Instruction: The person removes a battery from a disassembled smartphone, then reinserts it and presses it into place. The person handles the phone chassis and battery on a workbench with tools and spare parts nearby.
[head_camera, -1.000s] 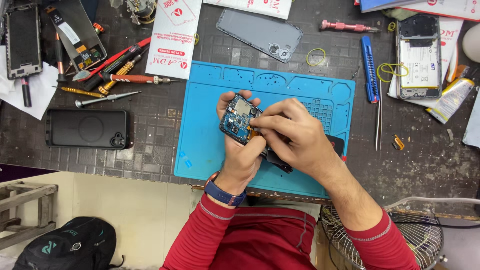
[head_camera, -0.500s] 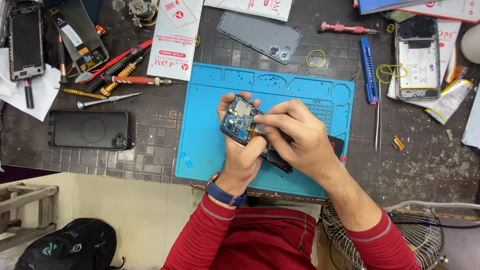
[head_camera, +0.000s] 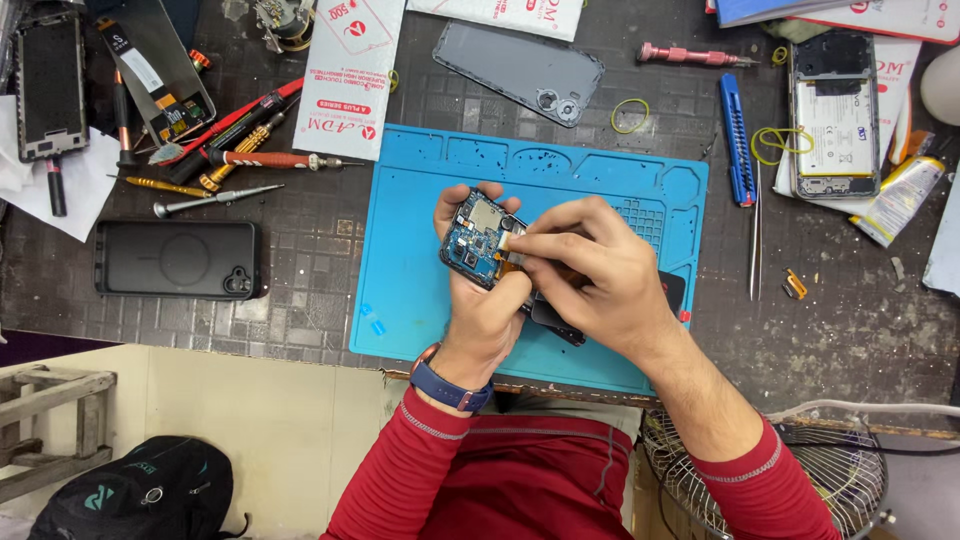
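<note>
My left hand (head_camera: 482, 300) holds an opened phone (head_camera: 478, 240) with its blue circuit board showing, lifted a little above the blue work mat (head_camera: 420, 270). My right hand (head_camera: 590, 270) reaches in from the right; its thumb and forefinger pinch at the board's right edge by an orange flex strip. The phone's lower dark part sticks out under my right palm. A blue watch sits on my left wrist.
Left of the mat lie a black phone case (head_camera: 178, 259), several screwdrivers (head_camera: 250, 160) and a phone frame (head_camera: 50, 85). A grey back cover (head_camera: 520, 70) lies behind the mat. To the right are tweezers (head_camera: 755, 245), a blue tool (head_camera: 735, 140) and another opened phone (head_camera: 835, 115). A fan grille (head_camera: 800, 480) is at bottom right.
Both hands stay on the phone over the mat; my right fingers shift only slightly at the board's edge. Nothing else moved.
</note>
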